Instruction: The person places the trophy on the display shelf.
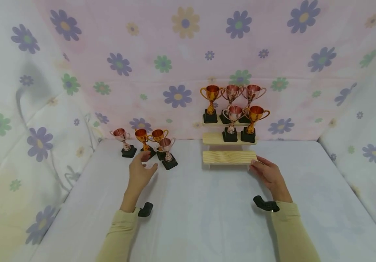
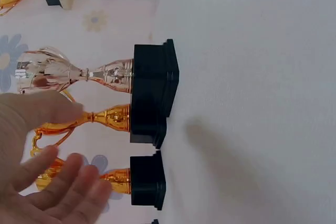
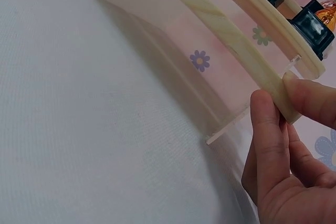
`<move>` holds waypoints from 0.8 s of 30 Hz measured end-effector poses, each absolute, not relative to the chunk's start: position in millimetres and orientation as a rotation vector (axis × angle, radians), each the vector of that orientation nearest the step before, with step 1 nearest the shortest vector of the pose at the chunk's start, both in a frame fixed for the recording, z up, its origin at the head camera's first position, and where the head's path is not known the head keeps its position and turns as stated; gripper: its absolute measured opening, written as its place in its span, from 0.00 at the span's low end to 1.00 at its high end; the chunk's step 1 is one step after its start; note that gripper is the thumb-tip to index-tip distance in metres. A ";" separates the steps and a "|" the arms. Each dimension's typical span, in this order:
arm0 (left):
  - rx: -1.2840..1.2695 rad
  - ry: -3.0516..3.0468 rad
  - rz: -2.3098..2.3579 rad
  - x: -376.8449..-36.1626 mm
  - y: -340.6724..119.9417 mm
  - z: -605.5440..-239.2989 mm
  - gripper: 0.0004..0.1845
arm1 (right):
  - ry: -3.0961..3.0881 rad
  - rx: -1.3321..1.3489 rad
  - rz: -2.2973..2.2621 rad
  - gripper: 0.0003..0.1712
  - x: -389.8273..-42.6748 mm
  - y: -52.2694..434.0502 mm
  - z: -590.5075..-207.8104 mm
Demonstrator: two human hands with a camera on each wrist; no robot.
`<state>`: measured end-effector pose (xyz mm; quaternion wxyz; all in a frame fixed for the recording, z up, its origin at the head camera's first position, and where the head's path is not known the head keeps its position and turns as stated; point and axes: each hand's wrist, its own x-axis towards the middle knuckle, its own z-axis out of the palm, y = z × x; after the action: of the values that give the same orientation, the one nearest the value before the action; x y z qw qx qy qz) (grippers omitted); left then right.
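Four small trophies point(image 1: 148, 143) cluster at worktop's back left, bases nearly touching. Left hand point(image 1: 141, 171), fingers spread and empty, hovers just before them; a careless reach likely topples neighbours. Right hand point(image 1: 268, 173) pinches stepped shelf's point(image 1: 229, 157) lowest end; a tug risks shaking its five cups.

Glossy metallic trophies point(image 1: 165, 147) on matt black plastic bases; pale grained wooden shelf point(image 1: 229, 157); matt white cloth point(image 1: 207, 218).

Four small trophies point(image 1: 148, 143) stand upright in a tight cluster on the white surface point(image 1: 201, 203), each a shiny copper or gold cup on a black square base. A three-step wooden shelf point(image 1: 229, 157) stands well apart, its bottom step bare, five more trophies point(image 1: 233, 109) above.
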<state>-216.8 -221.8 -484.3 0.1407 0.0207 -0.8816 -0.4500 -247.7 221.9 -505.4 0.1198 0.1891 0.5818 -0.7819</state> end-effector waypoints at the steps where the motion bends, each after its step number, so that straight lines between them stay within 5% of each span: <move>1: 0.032 -2.495 -1.314 -218.0 -220.9 -485.5 0.31 | 1.698 0.558 -2.286 0.42 -247.9 221.9 -505.7; 8: -0.110 -2.287 -1.527 -226.3 -209.4 -487.4 0.42 | 1.682 0.567 -2.288 0.42 -248.0 221.1 -505.3; 24: -0.123 -2.007 -1.688 -239.2 -180.9 -490.5 0.32 | 1.633 0.504 -2.353 0.44 -245.1 222.0 -505.1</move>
<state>-239.2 -180.9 -490.5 0.2553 -0.0453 -0.7392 -0.6215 -245.1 222.0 -505.1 0.1164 0.1722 0.5578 -0.8035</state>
